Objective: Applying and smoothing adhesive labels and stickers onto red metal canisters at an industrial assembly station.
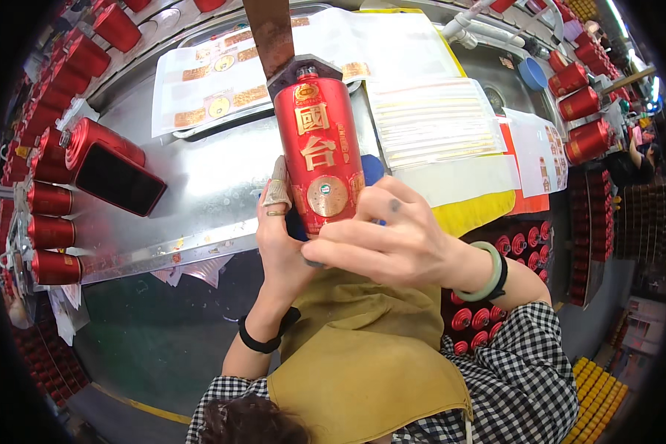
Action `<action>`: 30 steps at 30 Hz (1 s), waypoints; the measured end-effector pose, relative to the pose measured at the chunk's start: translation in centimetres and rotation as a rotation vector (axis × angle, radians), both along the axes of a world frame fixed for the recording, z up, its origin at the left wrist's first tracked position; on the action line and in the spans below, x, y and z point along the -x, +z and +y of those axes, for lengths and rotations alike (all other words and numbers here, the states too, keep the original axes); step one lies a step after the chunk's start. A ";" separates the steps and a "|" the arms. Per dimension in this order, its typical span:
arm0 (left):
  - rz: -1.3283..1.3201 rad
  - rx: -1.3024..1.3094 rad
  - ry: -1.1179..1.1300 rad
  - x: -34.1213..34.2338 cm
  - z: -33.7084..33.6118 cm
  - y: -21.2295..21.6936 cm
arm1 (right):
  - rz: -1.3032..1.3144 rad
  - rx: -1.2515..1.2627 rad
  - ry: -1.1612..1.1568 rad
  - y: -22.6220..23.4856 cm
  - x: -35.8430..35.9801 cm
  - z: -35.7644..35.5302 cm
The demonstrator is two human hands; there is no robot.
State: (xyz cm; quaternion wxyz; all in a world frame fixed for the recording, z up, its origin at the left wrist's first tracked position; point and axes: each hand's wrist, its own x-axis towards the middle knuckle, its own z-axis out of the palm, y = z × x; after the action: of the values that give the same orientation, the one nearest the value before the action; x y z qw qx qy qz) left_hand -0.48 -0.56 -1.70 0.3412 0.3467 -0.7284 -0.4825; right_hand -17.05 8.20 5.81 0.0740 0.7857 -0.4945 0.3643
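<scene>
A red bottle with large gold characters and a round gold label lies with its neck away from me, against a dark bracket at the table's far side. My left hand is closed round the bottle's lower left side, a pale cover on one fingertip. Curled over the bottle's near right end, my right hand has its fingers pressed together at the bottom edge. Those fingers hide that edge. Bits of blue show beside and under the bottle.
On the metal table lie sheets of gold labels and a striped white sheet. A black phone leans on a red bottle at left. More red bottles line the left edge. A blue bowl stands far right.
</scene>
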 end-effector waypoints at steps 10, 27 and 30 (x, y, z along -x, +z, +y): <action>-0.120 0.409 0.118 0.3 0.6 1.1 | -0.001 0.017 0.007 0.2 1.4 -1.1; -0.170 0.470 0.082 0.1 0.5 1.3 | 0.023 0.083 -0.093 0.1 3.3 -1.9; -0.209 0.549 0.069 0.0 0.2 1.2 | -0.063 -0.075 0.051 1.1 1.3 -0.5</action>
State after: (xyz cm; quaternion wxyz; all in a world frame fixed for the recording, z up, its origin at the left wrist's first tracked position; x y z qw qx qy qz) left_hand -0.48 -0.40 -0.47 0.3615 0.3141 -0.8505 -0.2173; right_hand -18.31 7.72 6.88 0.0198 0.7885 -0.4895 0.3719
